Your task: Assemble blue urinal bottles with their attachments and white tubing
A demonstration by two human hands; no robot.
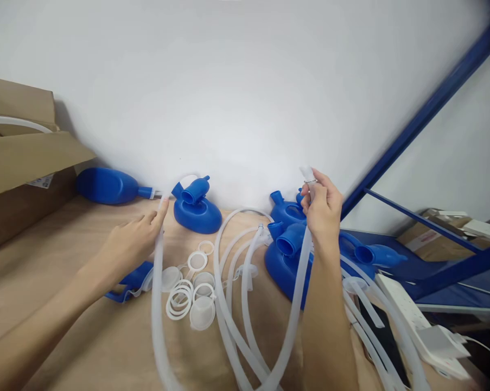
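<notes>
Bare cardboard table top point(65, 260) on the left is open for passing, but white rings and caps point(190, 290), looped tubing point(232, 282) and blue containers point(287, 244) clutter the middle and right.

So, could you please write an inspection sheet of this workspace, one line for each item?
Surface: brown table, mostly covered.
Job's things: translucent tube, its end pinched high by the right hand; another tube under the left hand.
Clutter: white rings and caps; blue vessels.
Hands: both bare, both closed on tubing.
Cables: white power strip at the right edge.
Surroundings: white wall, cardboard box, blue rack frame.
</notes>
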